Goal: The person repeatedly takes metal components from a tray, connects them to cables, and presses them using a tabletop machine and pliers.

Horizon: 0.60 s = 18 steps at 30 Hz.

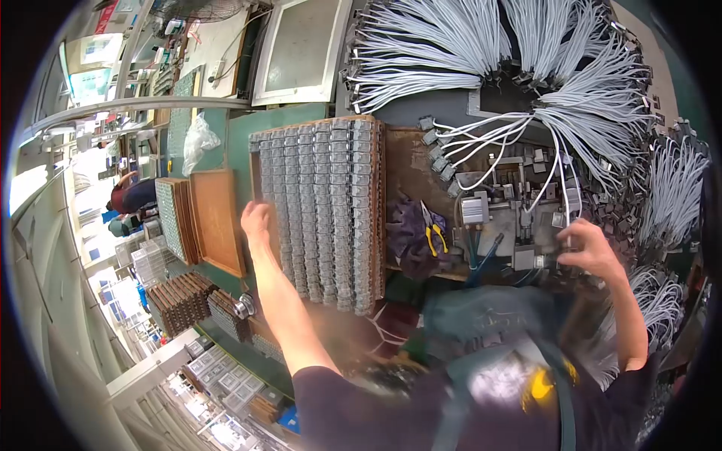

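Note:
My left hand (258, 219) is at the left edge of a tray stacked with rows of small grey metal housings (320, 210). Its fingers are curled together, and whatever they pinch is hidden. My right hand (594, 249) is over the cluttered work area on the right, thumb and fingers bent with a gap between them. White cables (560, 184) hang down just above its fingertips. Close by is a metal fixture (475, 210) among loose metal blocks. Several cable ends with grey connectors (438, 159) lie to the upper left of the fixture.
Yellow-handled pliers (435, 231) lie on a dark purple cloth (410, 240) between tray and fixture. Bundles of white cables (429, 45) fan out at the back. Loose metal parts (613, 207) crowd the right. A wooden tray (214, 218) stands at left; a person (134, 194) is beyond.

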### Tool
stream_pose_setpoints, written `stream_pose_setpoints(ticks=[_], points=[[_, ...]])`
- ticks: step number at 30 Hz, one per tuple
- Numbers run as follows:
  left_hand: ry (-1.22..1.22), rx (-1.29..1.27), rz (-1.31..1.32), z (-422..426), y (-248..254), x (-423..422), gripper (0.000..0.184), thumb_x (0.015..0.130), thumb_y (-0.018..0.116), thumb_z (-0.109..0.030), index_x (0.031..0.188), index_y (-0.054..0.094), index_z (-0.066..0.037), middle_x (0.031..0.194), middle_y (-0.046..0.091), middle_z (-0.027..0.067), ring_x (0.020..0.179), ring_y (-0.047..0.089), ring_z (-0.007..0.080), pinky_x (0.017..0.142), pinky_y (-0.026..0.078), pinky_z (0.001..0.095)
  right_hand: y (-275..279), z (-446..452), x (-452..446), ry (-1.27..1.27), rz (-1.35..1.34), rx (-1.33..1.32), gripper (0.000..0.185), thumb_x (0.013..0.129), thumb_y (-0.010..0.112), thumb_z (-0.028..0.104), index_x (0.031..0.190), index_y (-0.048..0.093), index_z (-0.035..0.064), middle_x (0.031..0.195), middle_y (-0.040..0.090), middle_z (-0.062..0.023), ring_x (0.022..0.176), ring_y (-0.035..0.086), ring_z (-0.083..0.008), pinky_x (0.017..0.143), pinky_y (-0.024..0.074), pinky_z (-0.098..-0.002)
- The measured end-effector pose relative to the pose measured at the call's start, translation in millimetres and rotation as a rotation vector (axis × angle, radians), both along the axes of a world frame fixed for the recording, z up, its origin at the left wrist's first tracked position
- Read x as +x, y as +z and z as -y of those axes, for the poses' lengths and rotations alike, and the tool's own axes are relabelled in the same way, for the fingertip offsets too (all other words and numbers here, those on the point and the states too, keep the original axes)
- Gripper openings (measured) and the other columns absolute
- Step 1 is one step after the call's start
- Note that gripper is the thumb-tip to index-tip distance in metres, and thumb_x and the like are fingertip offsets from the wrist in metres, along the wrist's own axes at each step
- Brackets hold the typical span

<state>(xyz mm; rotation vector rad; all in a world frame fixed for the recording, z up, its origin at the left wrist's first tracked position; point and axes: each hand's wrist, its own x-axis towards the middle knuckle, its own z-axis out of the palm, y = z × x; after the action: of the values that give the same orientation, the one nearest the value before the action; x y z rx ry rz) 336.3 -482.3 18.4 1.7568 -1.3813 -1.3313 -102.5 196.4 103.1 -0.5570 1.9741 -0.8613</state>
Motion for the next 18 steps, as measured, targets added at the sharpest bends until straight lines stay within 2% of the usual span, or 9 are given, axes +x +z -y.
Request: stream_pose_setpoints(ticks=[1,2,3,6,8,10,13,16,18], points=[[-0.005,0.093,-0.062,8.3,-6.4,4.4,0.071,0.082,0.072,0.003,0.146,0.043,-0.006,0.106,0.067,0.0080,0.099,0.067,0.0232,0.097,0.049,0.0441,-1.7,0.9,-0.6,0.120,-0.027,0.013,0.037,0.067,0.083,0.010,0.099,0.071,0.0001,0.084,0.059,-0.0092,0.077,0.062,-0.0229,0.071,0.0509,-0.0327],[-0.002,0.148,-0.128,15.5,-12.6,8.2,0.073,0.082,0.072,0.001,0.148,0.042,-0.005,0.106,0.067,0.0079,0.100,0.066,0.0220,0.096,0.048,0.0439,-2.6,-0.5,-2.0,0.236,-0.053,0.034,0.031,0.065,0.084,0.008,0.093,0.072,0.0015,0.082,0.059,-0.0093,0.079,0.065,-0.0235,0.069,0.0514,-0.0338],[-0.014,0.152,-0.106,22.5,-20.8,10.6,0.075,0.082,0.072,0.001,0.150,0.041,-0.005,0.106,0.067,0.0076,0.099,0.066,0.0206,0.094,0.048,0.0420,-3.6,0.3,-2.6,0.252,-0.046,0.085,0.028,0.063,0.081,0.009,0.089,0.072,0.0005,0.088,0.062,-0.0124,0.083,0.065,-0.0293,0.074,0.0520,-0.0379],[-0.134,0.221,-0.005,47.9,-47.0,15.3,0.078,0.083,0.072,0.001,0.154,0.038,-0.005,0.107,0.066,0.0054,0.094,0.063,0.0173,0.090,0.047,0.0380,-10.2,-11.8,-2.4,0.301,-0.165,0.108,0.024,0.064,0.077,0.006,0.085,0.066,0.0028,0.085,0.060,-0.0124,0.083,0.062,-0.0332,0.073,0.0505,-0.0428],[-0.122,0.206,-0.036,50.4,-52.2,16.2,0.067,0.083,0.071,-0.001,0.147,0.049,-0.003,0.108,0.069,0.0050,0.091,0.066,0.0162,0.074,0.051,0.0302,-22.6,-31.3,0.2,0.441,-0.605,0.104,0.023,0.065,0.072,0.002,0.086,0.062,0.0038,0.084,0.058,-0.0125,0.084,0.060,-0.0358,0.074,0.0491,-0.0446],[-0.087,0.195,-0.003,45.4,-45.6,11.6,0.064,0.085,0.071,-0.001,0.146,0.051,-0.002,0.111,0.070,0.0064,0.093,0.067,0.0176,0.075,0.051,0.0296,-18.4,-39.7,-4.5,0.442,-0.648,0.166,0.024,0.066,0.068,0.001,0.087,0.059,0.0041,0.086,0.058,-0.0128,0.087,0.059,-0.0377,0.077,0.0487,-0.0459],[-0.047,0.177,-0.067,38.6,-41.0,11.5,0.060,0.085,0.072,0.000,0.143,0.052,-0.001,0.114,0.071,0.0075,0.096,0.068,0.0195,0.078,0.052,0.0288,-1.0,-24.1,-22.5,0.468,-0.221,0.217,0.026,0.071,0.075,0.009,0.093,0.063,0.0032,0.091,0.061,-0.0139,0.090,0.062,-0.0367,0.079,0.0516,-0.0451],[-0.130,0.138,-0.102,37.5,-24.7,17.1,0.050,0.086,0.070,0.003,0.134,0.056,0.002,0.108,0.070,0.0090,0.095,0.069,0.0201,0.081,0.056,0.0297,0.6,2.2,-51.0,0.519,0.221,0.243,0.041,0.072,0.076,0.019,0.109,0.069,0.0029,0.092,0.070,-0.0170,0.086,0.070,-0.0297,0.076,0.0554,-0.0412],[-0.059,0.025,-0.113,22.1,-4.4,7.2,0.046,0.086,0.071,0.004,0.130,0.059,0.002,0.107,0.069,0.0092,0.094,0.068,0.0189,0.082,0.057,0.0305,-24.7,4.0,-62.6,0.653,0.245,0.150,0.050,0.069,0.080,0.026,0.112,0.070,0.0021,0.089,0.072,-0.0160,0.083,0.071,-0.0285,0.074,0.0559,-0.0405]])
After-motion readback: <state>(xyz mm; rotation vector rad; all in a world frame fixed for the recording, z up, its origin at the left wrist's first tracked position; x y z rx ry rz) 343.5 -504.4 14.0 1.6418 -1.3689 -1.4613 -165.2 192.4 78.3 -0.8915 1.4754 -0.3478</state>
